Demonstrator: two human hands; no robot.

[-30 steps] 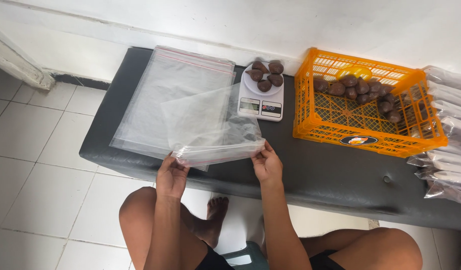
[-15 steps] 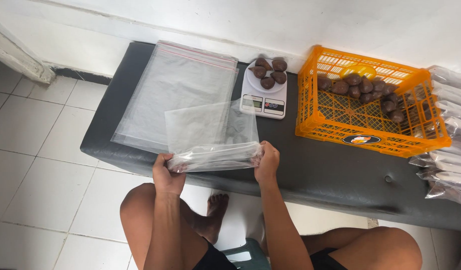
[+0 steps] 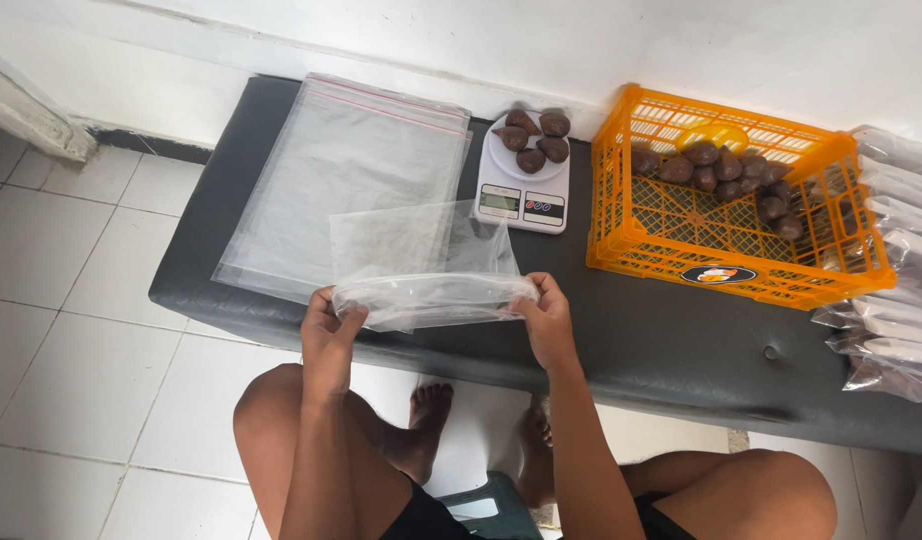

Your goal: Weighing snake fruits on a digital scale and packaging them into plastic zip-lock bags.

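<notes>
**Clear bag held open at both ends**

Over the near edge of the dark tabletop [image 3: 661, 350], the left hand [image 3: 329, 335] and right hand [image 3: 546, 320] each pinch one end of a clear plastic bag [image 3: 421, 265]. Behind it lie a stack of flat bags [image 3: 331, 170], a white scale [image 3: 521, 185] carrying brown fruit [image 3: 536, 140], and an orange crate [image 3: 731, 215].

Left hand [image 3: 328, 330]: raised over the near edge of the scene, left of centre; fingers curled inward, thumb on top, pinching closed.
Right hand [image 3: 547, 318]: level with the left, right of centre; fingers bent, thumb pressed against them in a pinch.
Spacing: hands well apart, palms turned toward each other.
Forearms: both bare, rising from the near edge toward the hands; the left stands nearly straight up, the right leans slightly left.
Wrists: roughly straight, no sharp bend.
Legs: bare knees spread left and right, feet between them.
</notes>
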